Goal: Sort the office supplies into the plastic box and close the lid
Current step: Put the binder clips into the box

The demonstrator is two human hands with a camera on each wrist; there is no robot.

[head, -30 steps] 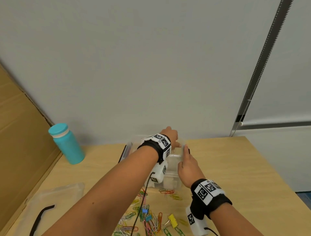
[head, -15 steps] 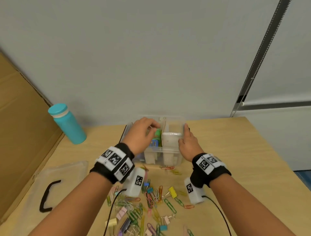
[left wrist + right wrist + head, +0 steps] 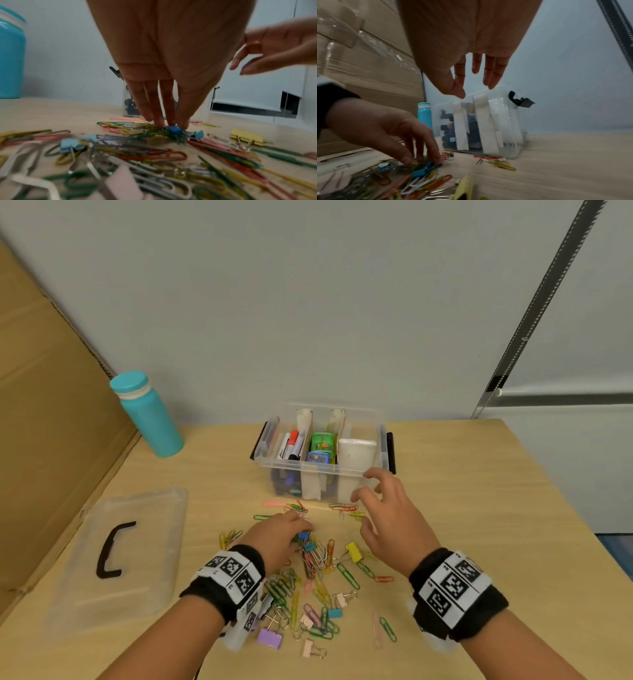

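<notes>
**Hands over a spill of clips, box uncovered beyond**

Head view: the left hand (image 3: 277,537) reaches down into a scatter of paper clips (image 3: 308,587) on the wooden table (image 3: 479,508), fingertips at a blue binder clip (image 3: 302,536). The right hand (image 3: 390,522) hangs above the table just in front of the clear plastic box (image 3: 322,470), fingers spread and loose, holding nothing. The box stands beyond both hands, markers (image 3: 291,445) in its left compartment. Its lid (image 3: 130,556) lies flat, well out past the left hand; a teal bottle (image 3: 147,414) stands beyond it.

Left wrist view: here alone the contact shows, with straight fingertips (image 3: 158,123) and thumb set down around the blue binder clip (image 3: 175,129) on a tangle of green clips; whether they pinch it cannot be told. A yellow binder clip (image 3: 247,136) lies toward the right hand (image 3: 274,46).

Right wrist view: the right hand's fingers (image 3: 491,73) are straight and apart, clear of the box (image 3: 505,128), whose taped dividers and black latch (image 3: 520,101) show from the side.
</notes>
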